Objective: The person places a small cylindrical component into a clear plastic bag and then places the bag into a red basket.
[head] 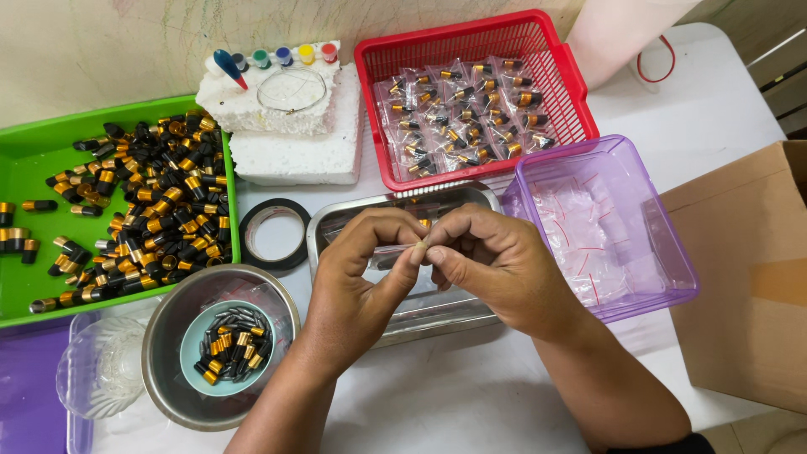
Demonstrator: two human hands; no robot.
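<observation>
My left hand (363, 261) and my right hand (492, 262) meet over a steel tray (437, 315), fingertips pinched together on a small clear plastic bag (395, 255) with a tiny piece at its mouth. What is inside the bag is hidden by my fingers. A red basket (471, 38) behind my hands holds several bagged black-and-gold caps. A purple tub (664, 252) to the right holds empty clear bags with red strips.
A green tray (34, 155) of loose black-and-gold caps lies at left. A steel bowl (168, 378) with a small teal dish of caps sits front left. A tape roll (274, 234), foam blocks (294, 155) and a cardboard box (748, 277) stand around.
</observation>
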